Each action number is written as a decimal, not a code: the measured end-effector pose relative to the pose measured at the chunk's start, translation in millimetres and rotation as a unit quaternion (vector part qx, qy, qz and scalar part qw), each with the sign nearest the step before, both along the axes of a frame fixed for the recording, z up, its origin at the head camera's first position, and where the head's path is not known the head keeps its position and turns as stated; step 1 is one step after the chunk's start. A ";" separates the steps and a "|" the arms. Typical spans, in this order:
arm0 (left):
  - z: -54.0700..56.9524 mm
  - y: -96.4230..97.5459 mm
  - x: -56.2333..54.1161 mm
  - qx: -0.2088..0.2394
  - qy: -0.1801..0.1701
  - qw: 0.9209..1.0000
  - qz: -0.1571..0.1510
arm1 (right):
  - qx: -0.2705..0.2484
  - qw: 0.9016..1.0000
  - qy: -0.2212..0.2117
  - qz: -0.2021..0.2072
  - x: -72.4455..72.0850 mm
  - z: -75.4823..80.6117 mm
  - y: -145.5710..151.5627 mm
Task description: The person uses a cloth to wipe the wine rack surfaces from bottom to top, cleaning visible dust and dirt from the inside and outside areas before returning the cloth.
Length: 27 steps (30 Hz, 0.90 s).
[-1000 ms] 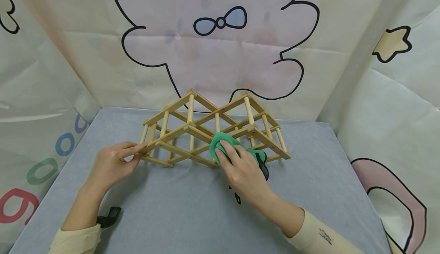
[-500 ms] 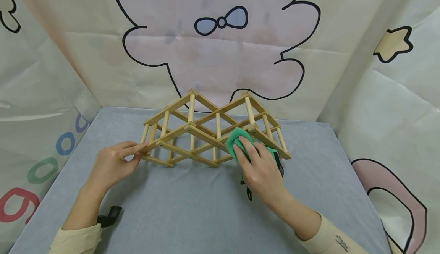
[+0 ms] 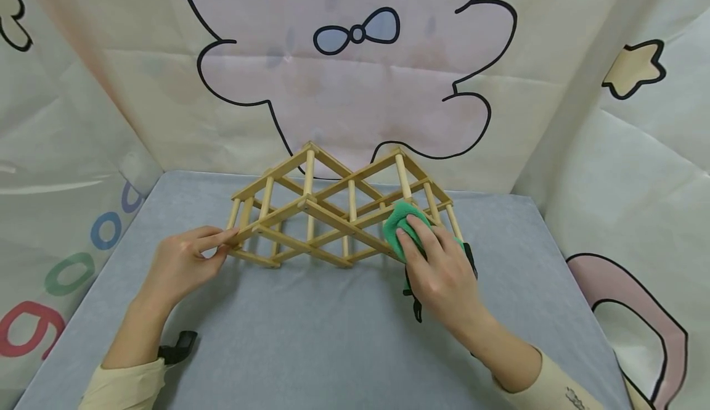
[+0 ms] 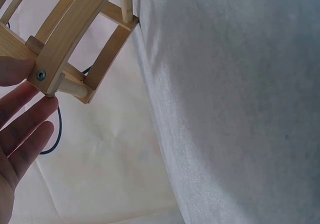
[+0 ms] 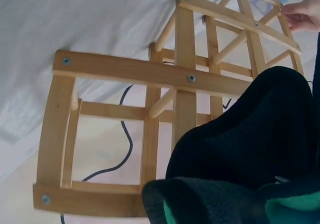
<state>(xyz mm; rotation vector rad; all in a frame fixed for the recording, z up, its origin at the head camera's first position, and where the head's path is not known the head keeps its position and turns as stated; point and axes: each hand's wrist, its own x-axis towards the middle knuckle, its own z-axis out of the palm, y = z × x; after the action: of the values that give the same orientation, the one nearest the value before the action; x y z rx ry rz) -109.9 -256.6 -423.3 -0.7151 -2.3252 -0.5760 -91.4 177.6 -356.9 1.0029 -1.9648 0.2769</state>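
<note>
A folding wooden lattice rack [image 3: 333, 219], made of crossed slats and round dowels, stands zigzagged on the table. My left hand [image 3: 185, 265] pinches its left end between thumb and fingers; in the left wrist view, the thumb lies beside a screw on the slat [image 4: 75, 29]. My right hand [image 3: 444, 280] holds a bunched green cloth [image 3: 396, 231] with black edging against the front slats on the right. In the right wrist view, the cloth's dark side [image 5: 240, 134] covers part of the rack [image 5: 125, 71] and the right hand is hidden.
The grey-blue table covering [image 3: 288, 336] lies under the rack. A printed fabric backdrop [image 3: 360, 89] rises right behind it, with side panels left and right. A black device [image 3: 179, 347] sits at the left wrist.
My right hand has slid to the right with the green cloth, from the rack's middle along its front slats. The left hand and the rack stay in place.
</note>
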 end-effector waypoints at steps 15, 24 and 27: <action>0.0 0.5 -0.2 0.002 0.008 1.000 -0.011 | -0.056 0.998 -0.019 0.038 3.9 28.2 46.4; -3.1 1.7 -0.1 0.014 0.019 0.999 -0.022 | -0.109 0.994 -0.020 0.011 -16.7 46.6 76.1; -3.8 2.4 -0.4 0.014 0.022 0.999 -0.024 | -0.098 0.994 -0.039 0.005 -28.9 44.7 87.8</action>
<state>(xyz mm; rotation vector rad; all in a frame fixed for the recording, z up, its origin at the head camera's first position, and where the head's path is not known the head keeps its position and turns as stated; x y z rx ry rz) -110.2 -254.2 -427.1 -0.7644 -2.2601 -0.6075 -120.3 265.4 -312.2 0.8860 -1.9594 0.5104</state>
